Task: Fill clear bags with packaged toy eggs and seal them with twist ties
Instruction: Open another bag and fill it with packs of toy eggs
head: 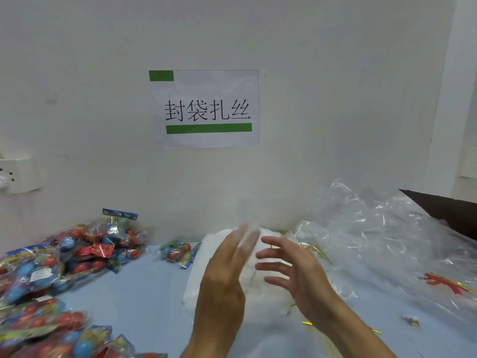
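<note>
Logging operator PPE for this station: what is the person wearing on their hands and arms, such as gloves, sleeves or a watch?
Nothing visible. The left hand and right hand are bare, without gloves or rings on the fingers. Both forearms are uncovered to the frame's bottom edge; no sleeve, watch or wristband shows. Motion blur softens fine detail.

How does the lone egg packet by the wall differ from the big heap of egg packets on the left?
The lone egg packet lies by itself on the blue table, next to the stack of clear bags; the heap of egg packets is many packets piled on each other. The lone packet lies flat; one packet atop the heap stands up against the wall. Both hold red and blue eggs in clear wrap.
</note>
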